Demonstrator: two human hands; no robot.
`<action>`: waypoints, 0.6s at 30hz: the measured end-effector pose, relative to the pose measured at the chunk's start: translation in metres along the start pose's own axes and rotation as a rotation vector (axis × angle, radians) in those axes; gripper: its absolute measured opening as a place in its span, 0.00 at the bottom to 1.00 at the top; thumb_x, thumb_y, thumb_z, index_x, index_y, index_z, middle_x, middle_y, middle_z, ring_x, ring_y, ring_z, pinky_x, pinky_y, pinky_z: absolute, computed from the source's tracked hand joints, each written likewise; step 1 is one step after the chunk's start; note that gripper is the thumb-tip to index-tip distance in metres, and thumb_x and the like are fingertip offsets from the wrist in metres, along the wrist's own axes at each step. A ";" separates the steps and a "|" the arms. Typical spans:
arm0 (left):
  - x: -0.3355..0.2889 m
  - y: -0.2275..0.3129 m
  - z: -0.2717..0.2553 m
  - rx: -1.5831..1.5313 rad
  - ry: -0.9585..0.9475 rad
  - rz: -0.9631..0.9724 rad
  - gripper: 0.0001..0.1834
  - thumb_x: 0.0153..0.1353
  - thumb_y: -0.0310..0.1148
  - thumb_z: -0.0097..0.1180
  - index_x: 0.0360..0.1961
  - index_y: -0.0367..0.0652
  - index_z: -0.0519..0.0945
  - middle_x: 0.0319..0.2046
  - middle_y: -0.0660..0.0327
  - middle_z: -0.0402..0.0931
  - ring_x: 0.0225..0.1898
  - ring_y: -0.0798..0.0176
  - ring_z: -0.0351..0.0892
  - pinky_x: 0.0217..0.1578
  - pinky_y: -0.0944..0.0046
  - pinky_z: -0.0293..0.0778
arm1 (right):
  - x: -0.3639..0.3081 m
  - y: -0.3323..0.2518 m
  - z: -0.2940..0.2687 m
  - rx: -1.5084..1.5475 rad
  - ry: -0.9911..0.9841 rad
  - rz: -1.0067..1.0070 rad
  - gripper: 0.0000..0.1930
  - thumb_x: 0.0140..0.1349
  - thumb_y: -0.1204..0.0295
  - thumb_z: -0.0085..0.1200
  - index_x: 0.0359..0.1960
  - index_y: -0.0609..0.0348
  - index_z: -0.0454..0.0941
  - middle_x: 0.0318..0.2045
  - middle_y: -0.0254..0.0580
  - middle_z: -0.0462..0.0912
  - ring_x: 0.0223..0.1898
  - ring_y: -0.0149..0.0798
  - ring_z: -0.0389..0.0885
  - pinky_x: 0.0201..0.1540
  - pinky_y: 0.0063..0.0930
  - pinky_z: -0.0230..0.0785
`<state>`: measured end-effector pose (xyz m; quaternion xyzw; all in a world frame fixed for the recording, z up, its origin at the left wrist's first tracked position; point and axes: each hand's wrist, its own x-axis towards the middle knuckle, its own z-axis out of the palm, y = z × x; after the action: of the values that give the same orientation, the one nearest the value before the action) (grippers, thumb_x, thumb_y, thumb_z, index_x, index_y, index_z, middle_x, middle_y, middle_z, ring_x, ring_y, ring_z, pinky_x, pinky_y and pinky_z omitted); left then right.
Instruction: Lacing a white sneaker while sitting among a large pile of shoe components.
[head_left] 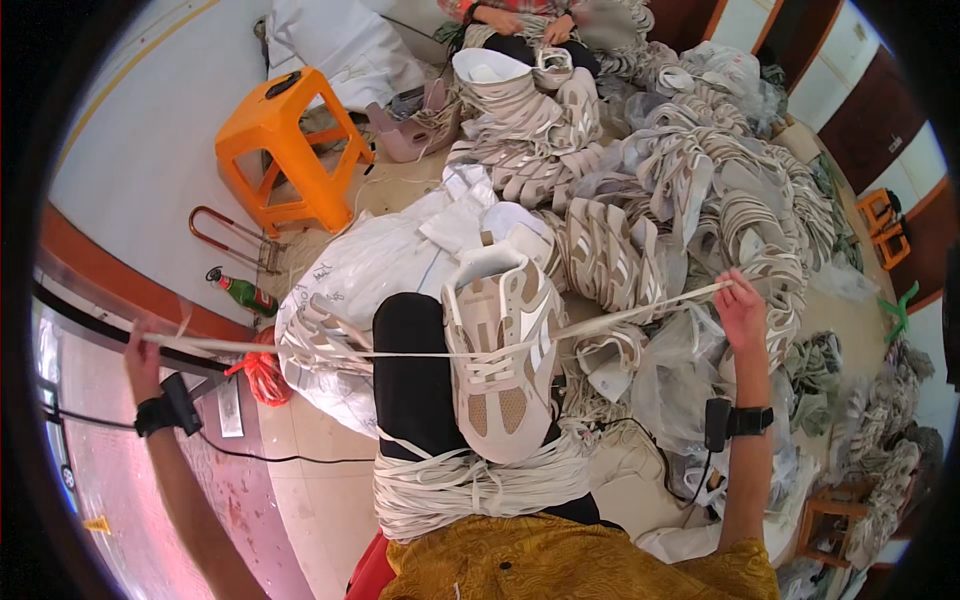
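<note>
**Lace [410, 354] strung hand to hand across sneaker [505, 385]**

Head view, my only feed. Clock centred on the sneaker: beige, white and tan, toe toward 6, sitting just right of the black left trouser leg [405, 410].

Left hand [143, 355] at 9, closed on one end of the lace; small and soft near the rim, so I can't make out the exact finger placement. Right hand [740, 308] between 2 and 3, fingertips pinching the other end. Hands wide apart, lace near straight on both sides of the sneaker. How it threads through, I can't tell from here.

At 6: thick off-white lace bundle [470, 490] lying across the thighs. At 9: red plastic bag [265, 378]. Between 9 and 10: green bottle [245, 293]. Between 10 and 11: orange plastic stool [275, 105]. At 2: big heap of matching shoe uppers [750, 235]. At 12: co-worker's hands [558, 30], near each other.
</note>
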<state>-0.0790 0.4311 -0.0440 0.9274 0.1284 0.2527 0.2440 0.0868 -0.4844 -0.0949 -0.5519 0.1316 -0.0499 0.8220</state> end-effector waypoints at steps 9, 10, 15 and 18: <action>-0.004 -0.114 -0.192 -0.138 0.145 -0.171 0.19 0.59 0.27 0.42 0.51 0.31 0.64 0.39 0.58 0.71 0.45 0.62 0.70 0.52 0.68 0.61 | 0.036 -0.108 -0.181 0.027 -0.003 -0.409 0.15 0.55 0.74 0.49 0.44 0.66 0.70 0.40 0.39 0.75 0.43 0.34 0.72 0.49 0.27 0.63; -0.006 -0.112 -0.156 -0.203 0.174 -0.199 0.19 0.59 0.28 0.42 0.51 0.30 0.63 0.41 0.57 0.69 0.46 0.62 0.69 0.53 0.67 0.60 | 0.020 -0.147 -0.189 -0.048 0.015 -0.446 0.13 0.55 0.74 0.48 0.41 0.67 0.71 0.39 0.39 0.75 0.42 0.32 0.72 0.48 0.25 0.64; -0.042 -0.076 -0.180 -0.226 0.423 -0.233 0.23 0.62 0.34 0.39 0.54 0.29 0.59 0.49 0.51 0.64 0.51 0.58 0.66 0.57 0.64 0.57 | -0.018 -0.265 -0.264 -0.113 0.097 -0.528 0.14 0.56 0.75 0.48 0.43 0.67 0.69 0.41 0.45 0.75 0.45 0.38 0.73 0.51 0.28 0.63; -0.062 -0.027 -0.289 -0.619 0.640 -0.337 0.24 0.63 0.35 0.37 0.55 0.28 0.58 0.52 0.48 0.63 0.53 0.59 0.64 0.59 0.63 0.54 | -0.013 -0.254 -0.296 -0.009 0.099 -0.556 0.13 0.55 0.75 0.49 0.41 0.68 0.70 0.36 0.43 0.76 0.40 0.37 0.74 0.47 0.28 0.65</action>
<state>-0.2874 0.5437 0.1344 0.6528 0.2645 0.5091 0.4947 0.0106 -0.8438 0.0355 -0.5673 0.0153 -0.2995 0.7669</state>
